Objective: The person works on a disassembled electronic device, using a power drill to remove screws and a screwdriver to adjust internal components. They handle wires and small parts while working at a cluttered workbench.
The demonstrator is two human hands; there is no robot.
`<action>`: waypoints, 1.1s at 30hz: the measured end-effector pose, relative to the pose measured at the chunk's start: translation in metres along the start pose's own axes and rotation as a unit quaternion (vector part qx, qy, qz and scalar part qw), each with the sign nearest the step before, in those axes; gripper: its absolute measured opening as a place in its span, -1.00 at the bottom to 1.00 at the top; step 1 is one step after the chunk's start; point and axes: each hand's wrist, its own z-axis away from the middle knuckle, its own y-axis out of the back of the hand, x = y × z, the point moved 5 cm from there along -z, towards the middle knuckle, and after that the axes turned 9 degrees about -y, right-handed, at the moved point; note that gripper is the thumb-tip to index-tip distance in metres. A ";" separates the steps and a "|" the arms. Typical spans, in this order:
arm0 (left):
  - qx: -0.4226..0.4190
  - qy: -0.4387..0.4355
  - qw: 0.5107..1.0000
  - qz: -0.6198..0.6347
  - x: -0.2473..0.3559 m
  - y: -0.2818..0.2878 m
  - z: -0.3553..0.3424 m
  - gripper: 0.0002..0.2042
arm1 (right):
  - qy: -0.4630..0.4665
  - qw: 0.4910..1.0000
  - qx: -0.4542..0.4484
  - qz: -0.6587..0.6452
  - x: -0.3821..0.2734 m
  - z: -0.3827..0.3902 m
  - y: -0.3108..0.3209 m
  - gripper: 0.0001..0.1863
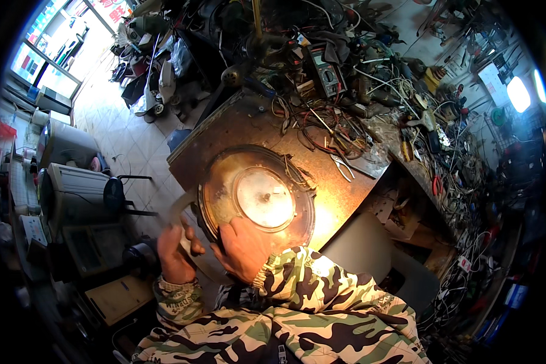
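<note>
A large round metal plate [221,176], brown and stained with a bright shiny disc [264,197] at its middle, rests on the worn bench top near its front left edge. My right hand [246,246] is closed at the plate's near rim, its fingers curled there and their tips partly hidden. A curved grey strip [181,207] runs along the plate's left side and down below it, smeared by motion. Around this strip my left hand [179,253] has its fingers bent, closed on it, beside the bench. Dark wires [297,175] lie across the plate's far right rim.
Pliers [343,167] and tangled leads lie on the bench [242,124] right of the plate. A multimeter [327,76] stands farther back amid heaped wires and tools. A grey stool seat [361,246] is at my right. Appliances [76,191] line the left side.
</note>
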 end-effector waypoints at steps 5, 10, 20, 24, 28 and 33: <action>-0.089 -0.049 0.995 0.000 0.050 -0.055 -0.025 -0.62 | 0.008 0.997 0.040 -0.071 -0.018 -0.023 0.033 -0.52; -0.156 -0.036 0.987 0.033 0.065 -0.127 -0.040 -0.59 | -0.026 0.985 0.087 -0.148 -0.009 -0.037 0.069 -0.53; -0.221 -0.165 0.943 -0.188 -0.005 -0.262 -0.027 -0.82 | -0.034 0.980 0.108 -0.165 0.096 -0.001 0.136 -0.61; -0.246 -0.245 0.878 -0.330 -0.056 -0.308 -0.007 -0.46 | -0.148 0.768 0.125 -0.610 0.137 0.033 0.153 -0.50; -0.343 -0.082 0.893 -0.278 -0.119 -0.355 -0.003 -0.25 | -0.187 0.681 0.182 -0.684 0.201 0.056 0.182 -0.32; -0.403 -0.046 0.889 -0.214 -0.167 -0.366 0.017 -0.34 | -0.183 0.675 0.162 -0.696 0.248 0.066 0.201 -0.28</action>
